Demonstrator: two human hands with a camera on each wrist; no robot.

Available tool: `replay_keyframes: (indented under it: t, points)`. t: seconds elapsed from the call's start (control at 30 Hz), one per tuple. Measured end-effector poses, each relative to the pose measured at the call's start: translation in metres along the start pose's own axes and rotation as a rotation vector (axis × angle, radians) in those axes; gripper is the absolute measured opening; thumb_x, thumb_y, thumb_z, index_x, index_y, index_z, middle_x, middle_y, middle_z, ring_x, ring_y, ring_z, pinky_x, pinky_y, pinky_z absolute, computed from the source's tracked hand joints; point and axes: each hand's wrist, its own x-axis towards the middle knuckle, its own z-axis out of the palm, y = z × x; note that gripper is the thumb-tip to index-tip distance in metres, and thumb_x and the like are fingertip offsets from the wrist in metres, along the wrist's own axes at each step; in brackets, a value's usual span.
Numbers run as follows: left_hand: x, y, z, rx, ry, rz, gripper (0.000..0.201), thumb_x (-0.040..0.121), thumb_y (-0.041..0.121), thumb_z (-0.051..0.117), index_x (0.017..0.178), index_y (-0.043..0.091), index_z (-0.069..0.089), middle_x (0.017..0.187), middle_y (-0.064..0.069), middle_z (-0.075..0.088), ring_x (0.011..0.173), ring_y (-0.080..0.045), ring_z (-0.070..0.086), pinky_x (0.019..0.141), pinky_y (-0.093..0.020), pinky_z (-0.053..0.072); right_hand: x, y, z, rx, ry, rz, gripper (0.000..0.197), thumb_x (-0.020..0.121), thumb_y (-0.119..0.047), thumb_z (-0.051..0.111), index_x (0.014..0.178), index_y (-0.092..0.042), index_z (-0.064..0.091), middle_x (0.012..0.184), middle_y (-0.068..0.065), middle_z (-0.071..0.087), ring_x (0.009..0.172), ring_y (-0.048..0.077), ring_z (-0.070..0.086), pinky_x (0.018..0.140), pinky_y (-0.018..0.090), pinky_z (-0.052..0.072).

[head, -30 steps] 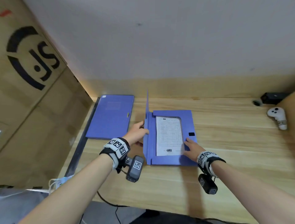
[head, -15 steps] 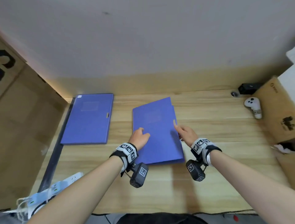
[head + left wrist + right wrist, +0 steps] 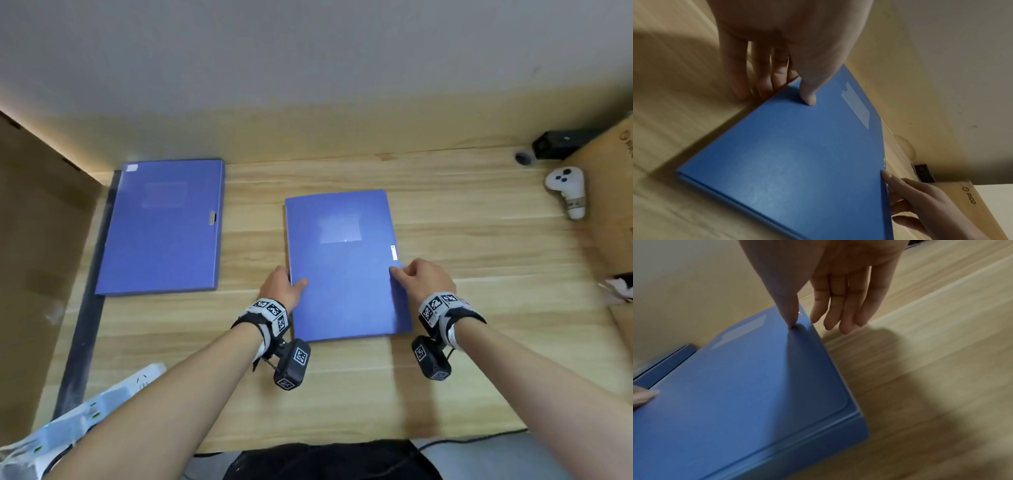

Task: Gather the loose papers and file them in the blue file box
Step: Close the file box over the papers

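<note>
The blue file box lies closed and flat on the wooden desk, with its clasp on the right edge. No paper shows. My left hand is at the box's left edge. Its thumb presses on the lid and its straight fingers reach down beside the spine. My right hand is at the right edge, just below the clasp. There the thumb presses on the lid while the fingers hang straight beside the edge.
A second closed blue file box lies at the back left. A white controller, a black device and a cardboard box are at the right. Cardboard walls the left side, and a power strip lies near left.
The lid, upright a second ago over a printed sheet, has swung right and shut over it. Both hands have moved onto the closed box's edges.
</note>
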Motion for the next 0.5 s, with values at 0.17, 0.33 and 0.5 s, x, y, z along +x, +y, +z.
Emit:
replay_keyframes:
  t: [0.17,0.33,0.5]
  points:
    - [0.007,-0.007,0.003,-0.009,0.042,0.018,0.037,0.083,0.044,0.068,0.1,0.013,0.057,0.102,-0.006,0.065,0.091,-0.029,0.062,0.075,-0.036,0.048,0.011,0.006,0.017,0.203,0.01,-0.1,0.036,0.08,-0.049,0.064,0.092,-0.015,0.067,0.089,0.003,0.068,0.083,0.026,0.062,0.077,0.039,0.052]
    - [0.003,-0.008,0.007,-0.259,0.091,-0.035,0.029,0.082,0.033,0.073,0.094,0.013,0.056,0.097,-0.006,0.066,0.087,-0.028,0.064,0.078,-0.039,0.053,0.002,-0.003,0.02,0.296,0.041,-0.143,0.035,0.083,-0.037,0.062,0.054,-0.02,0.052,0.062,0.001,0.049,0.064,0.026,0.048,0.057,0.032,0.033]
    - [-0.013,-0.02,-0.005,-0.401,0.14,-0.056,0.029,0.082,0.033,0.073,0.098,0.015,0.058,0.09,0.001,0.063,0.09,-0.027,0.066,0.085,-0.047,0.056,-0.009,-0.009,0.017,0.348,0.046,-0.212,0.034,0.086,-0.034,0.063,0.055,-0.031,0.049,0.069,-0.001,0.047,0.069,0.024,0.048,0.064,0.031,0.032]
